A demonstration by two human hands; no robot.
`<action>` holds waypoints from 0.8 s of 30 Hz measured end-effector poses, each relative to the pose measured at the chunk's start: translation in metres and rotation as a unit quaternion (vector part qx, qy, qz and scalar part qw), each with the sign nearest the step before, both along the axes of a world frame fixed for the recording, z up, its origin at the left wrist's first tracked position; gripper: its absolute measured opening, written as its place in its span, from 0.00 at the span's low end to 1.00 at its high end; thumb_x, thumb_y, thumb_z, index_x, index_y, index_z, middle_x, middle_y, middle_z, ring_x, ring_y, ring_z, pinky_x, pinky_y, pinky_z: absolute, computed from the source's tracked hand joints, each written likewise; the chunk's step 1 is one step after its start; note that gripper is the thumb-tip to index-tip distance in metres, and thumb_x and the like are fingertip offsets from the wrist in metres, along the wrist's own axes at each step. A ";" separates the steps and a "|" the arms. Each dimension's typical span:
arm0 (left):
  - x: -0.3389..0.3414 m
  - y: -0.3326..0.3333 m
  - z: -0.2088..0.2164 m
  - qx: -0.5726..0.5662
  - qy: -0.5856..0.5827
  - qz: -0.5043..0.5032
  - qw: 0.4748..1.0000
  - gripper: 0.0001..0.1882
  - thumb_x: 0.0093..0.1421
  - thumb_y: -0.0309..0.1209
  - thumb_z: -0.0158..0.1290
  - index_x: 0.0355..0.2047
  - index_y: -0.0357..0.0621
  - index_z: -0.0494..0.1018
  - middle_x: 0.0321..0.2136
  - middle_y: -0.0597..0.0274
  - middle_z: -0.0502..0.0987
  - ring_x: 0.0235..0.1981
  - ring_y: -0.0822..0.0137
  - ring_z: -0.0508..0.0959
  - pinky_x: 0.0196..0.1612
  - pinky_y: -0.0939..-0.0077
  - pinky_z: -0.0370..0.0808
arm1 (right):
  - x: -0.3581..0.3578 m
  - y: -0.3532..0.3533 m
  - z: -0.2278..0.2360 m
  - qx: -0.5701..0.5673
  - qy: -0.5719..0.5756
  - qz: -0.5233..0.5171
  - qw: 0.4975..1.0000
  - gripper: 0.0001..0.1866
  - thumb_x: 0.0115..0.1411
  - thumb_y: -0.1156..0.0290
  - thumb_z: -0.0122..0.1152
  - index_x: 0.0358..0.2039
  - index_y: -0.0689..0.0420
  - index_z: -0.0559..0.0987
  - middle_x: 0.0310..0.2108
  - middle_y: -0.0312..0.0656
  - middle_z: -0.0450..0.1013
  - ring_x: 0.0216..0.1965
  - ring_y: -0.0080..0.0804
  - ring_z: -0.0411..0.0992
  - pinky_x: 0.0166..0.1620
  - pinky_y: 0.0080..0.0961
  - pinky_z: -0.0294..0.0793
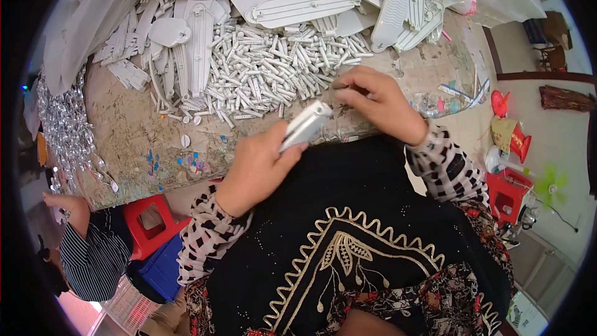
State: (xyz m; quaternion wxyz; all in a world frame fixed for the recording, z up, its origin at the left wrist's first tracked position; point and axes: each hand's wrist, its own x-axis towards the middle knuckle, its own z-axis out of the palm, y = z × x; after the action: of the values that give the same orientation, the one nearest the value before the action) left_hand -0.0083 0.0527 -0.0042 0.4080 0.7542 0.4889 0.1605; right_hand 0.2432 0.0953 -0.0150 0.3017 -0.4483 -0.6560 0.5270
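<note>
My left hand (256,165) is closed round a white plastic piece (305,127), a long narrow part with a round hole at its upper end. That end points up and to the right, toward my right hand. My right hand (384,104) has its thumb and fingers curled together at the right edge of the pile. Whatever may be between those fingertips is too small to make out. Just beyond both hands lies a heap of small white plastic pins (267,68) on the worn tabletop (124,149).
Large white plastic panels (305,9) are stacked behind the pins. Shiny silver strips (62,124) hang at the table's left edge. Blue and purple scraps (193,162) lie near the front. A person in stripes (96,249) is at lower left by a red stool (149,224).
</note>
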 end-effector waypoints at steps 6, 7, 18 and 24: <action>-0.011 0.002 0.004 -0.015 0.022 0.024 0.999 0.16 0.59 0.35 0.53 0.43 0.38 0.69 0.25 0.41 0.76 0.28 0.42 0.76 0.31 0.54 0.72 | -0.020 0.003 -0.021 0.319 -0.259 -0.054 0.910 0.07 0.53 0.74 0.61 0.34 0.60 0.77 0.32 0.45 0.70 0.35 0.46 0.69 0.39 0.34 0.70; -0.011 0.002 0.005 -0.012 0.051 0.017 0.999 0.17 0.59 0.34 0.53 0.45 0.38 0.68 0.25 0.41 0.76 0.28 0.42 0.76 0.32 0.54 0.72 | -0.021 0.003 -0.023 0.310 -0.261 -0.067 0.912 0.07 0.53 0.74 0.61 0.33 0.60 0.77 0.31 0.45 0.70 0.36 0.46 0.69 0.39 0.35 0.70; 0.001 -0.011 -0.001 0.049 0.239 -0.032 0.969 0.21 0.57 0.32 0.51 0.50 0.37 0.64 0.22 0.43 0.76 0.25 0.43 0.77 0.31 0.50 0.72 | -0.026 -0.009 -0.039 0.341 -0.310 -0.042 0.886 0.07 0.55 0.75 0.59 0.35 0.61 0.75 0.32 0.46 0.69 0.36 0.47 0.69 0.39 0.36 0.71; 0.000 -0.013 -0.004 0.078 0.241 -0.046 0.966 0.16 0.57 0.29 0.50 0.44 0.38 0.63 0.20 0.47 0.76 0.23 0.45 0.77 0.27 0.52 0.73 | -0.019 -0.026 -0.019 0.248 -0.134 -0.046 0.958 0.08 0.56 0.77 0.59 0.38 0.62 0.76 0.31 0.46 0.71 0.33 0.43 0.72 0.35 0.31 0.71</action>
State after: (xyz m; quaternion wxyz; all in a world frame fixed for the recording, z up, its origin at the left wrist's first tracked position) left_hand -0.0086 0.0400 -0.0083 0.2246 0.8221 0.5232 -0.0074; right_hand 0.2242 0.0696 -0.0342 0.3365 -0.4556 -0.7791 0.2688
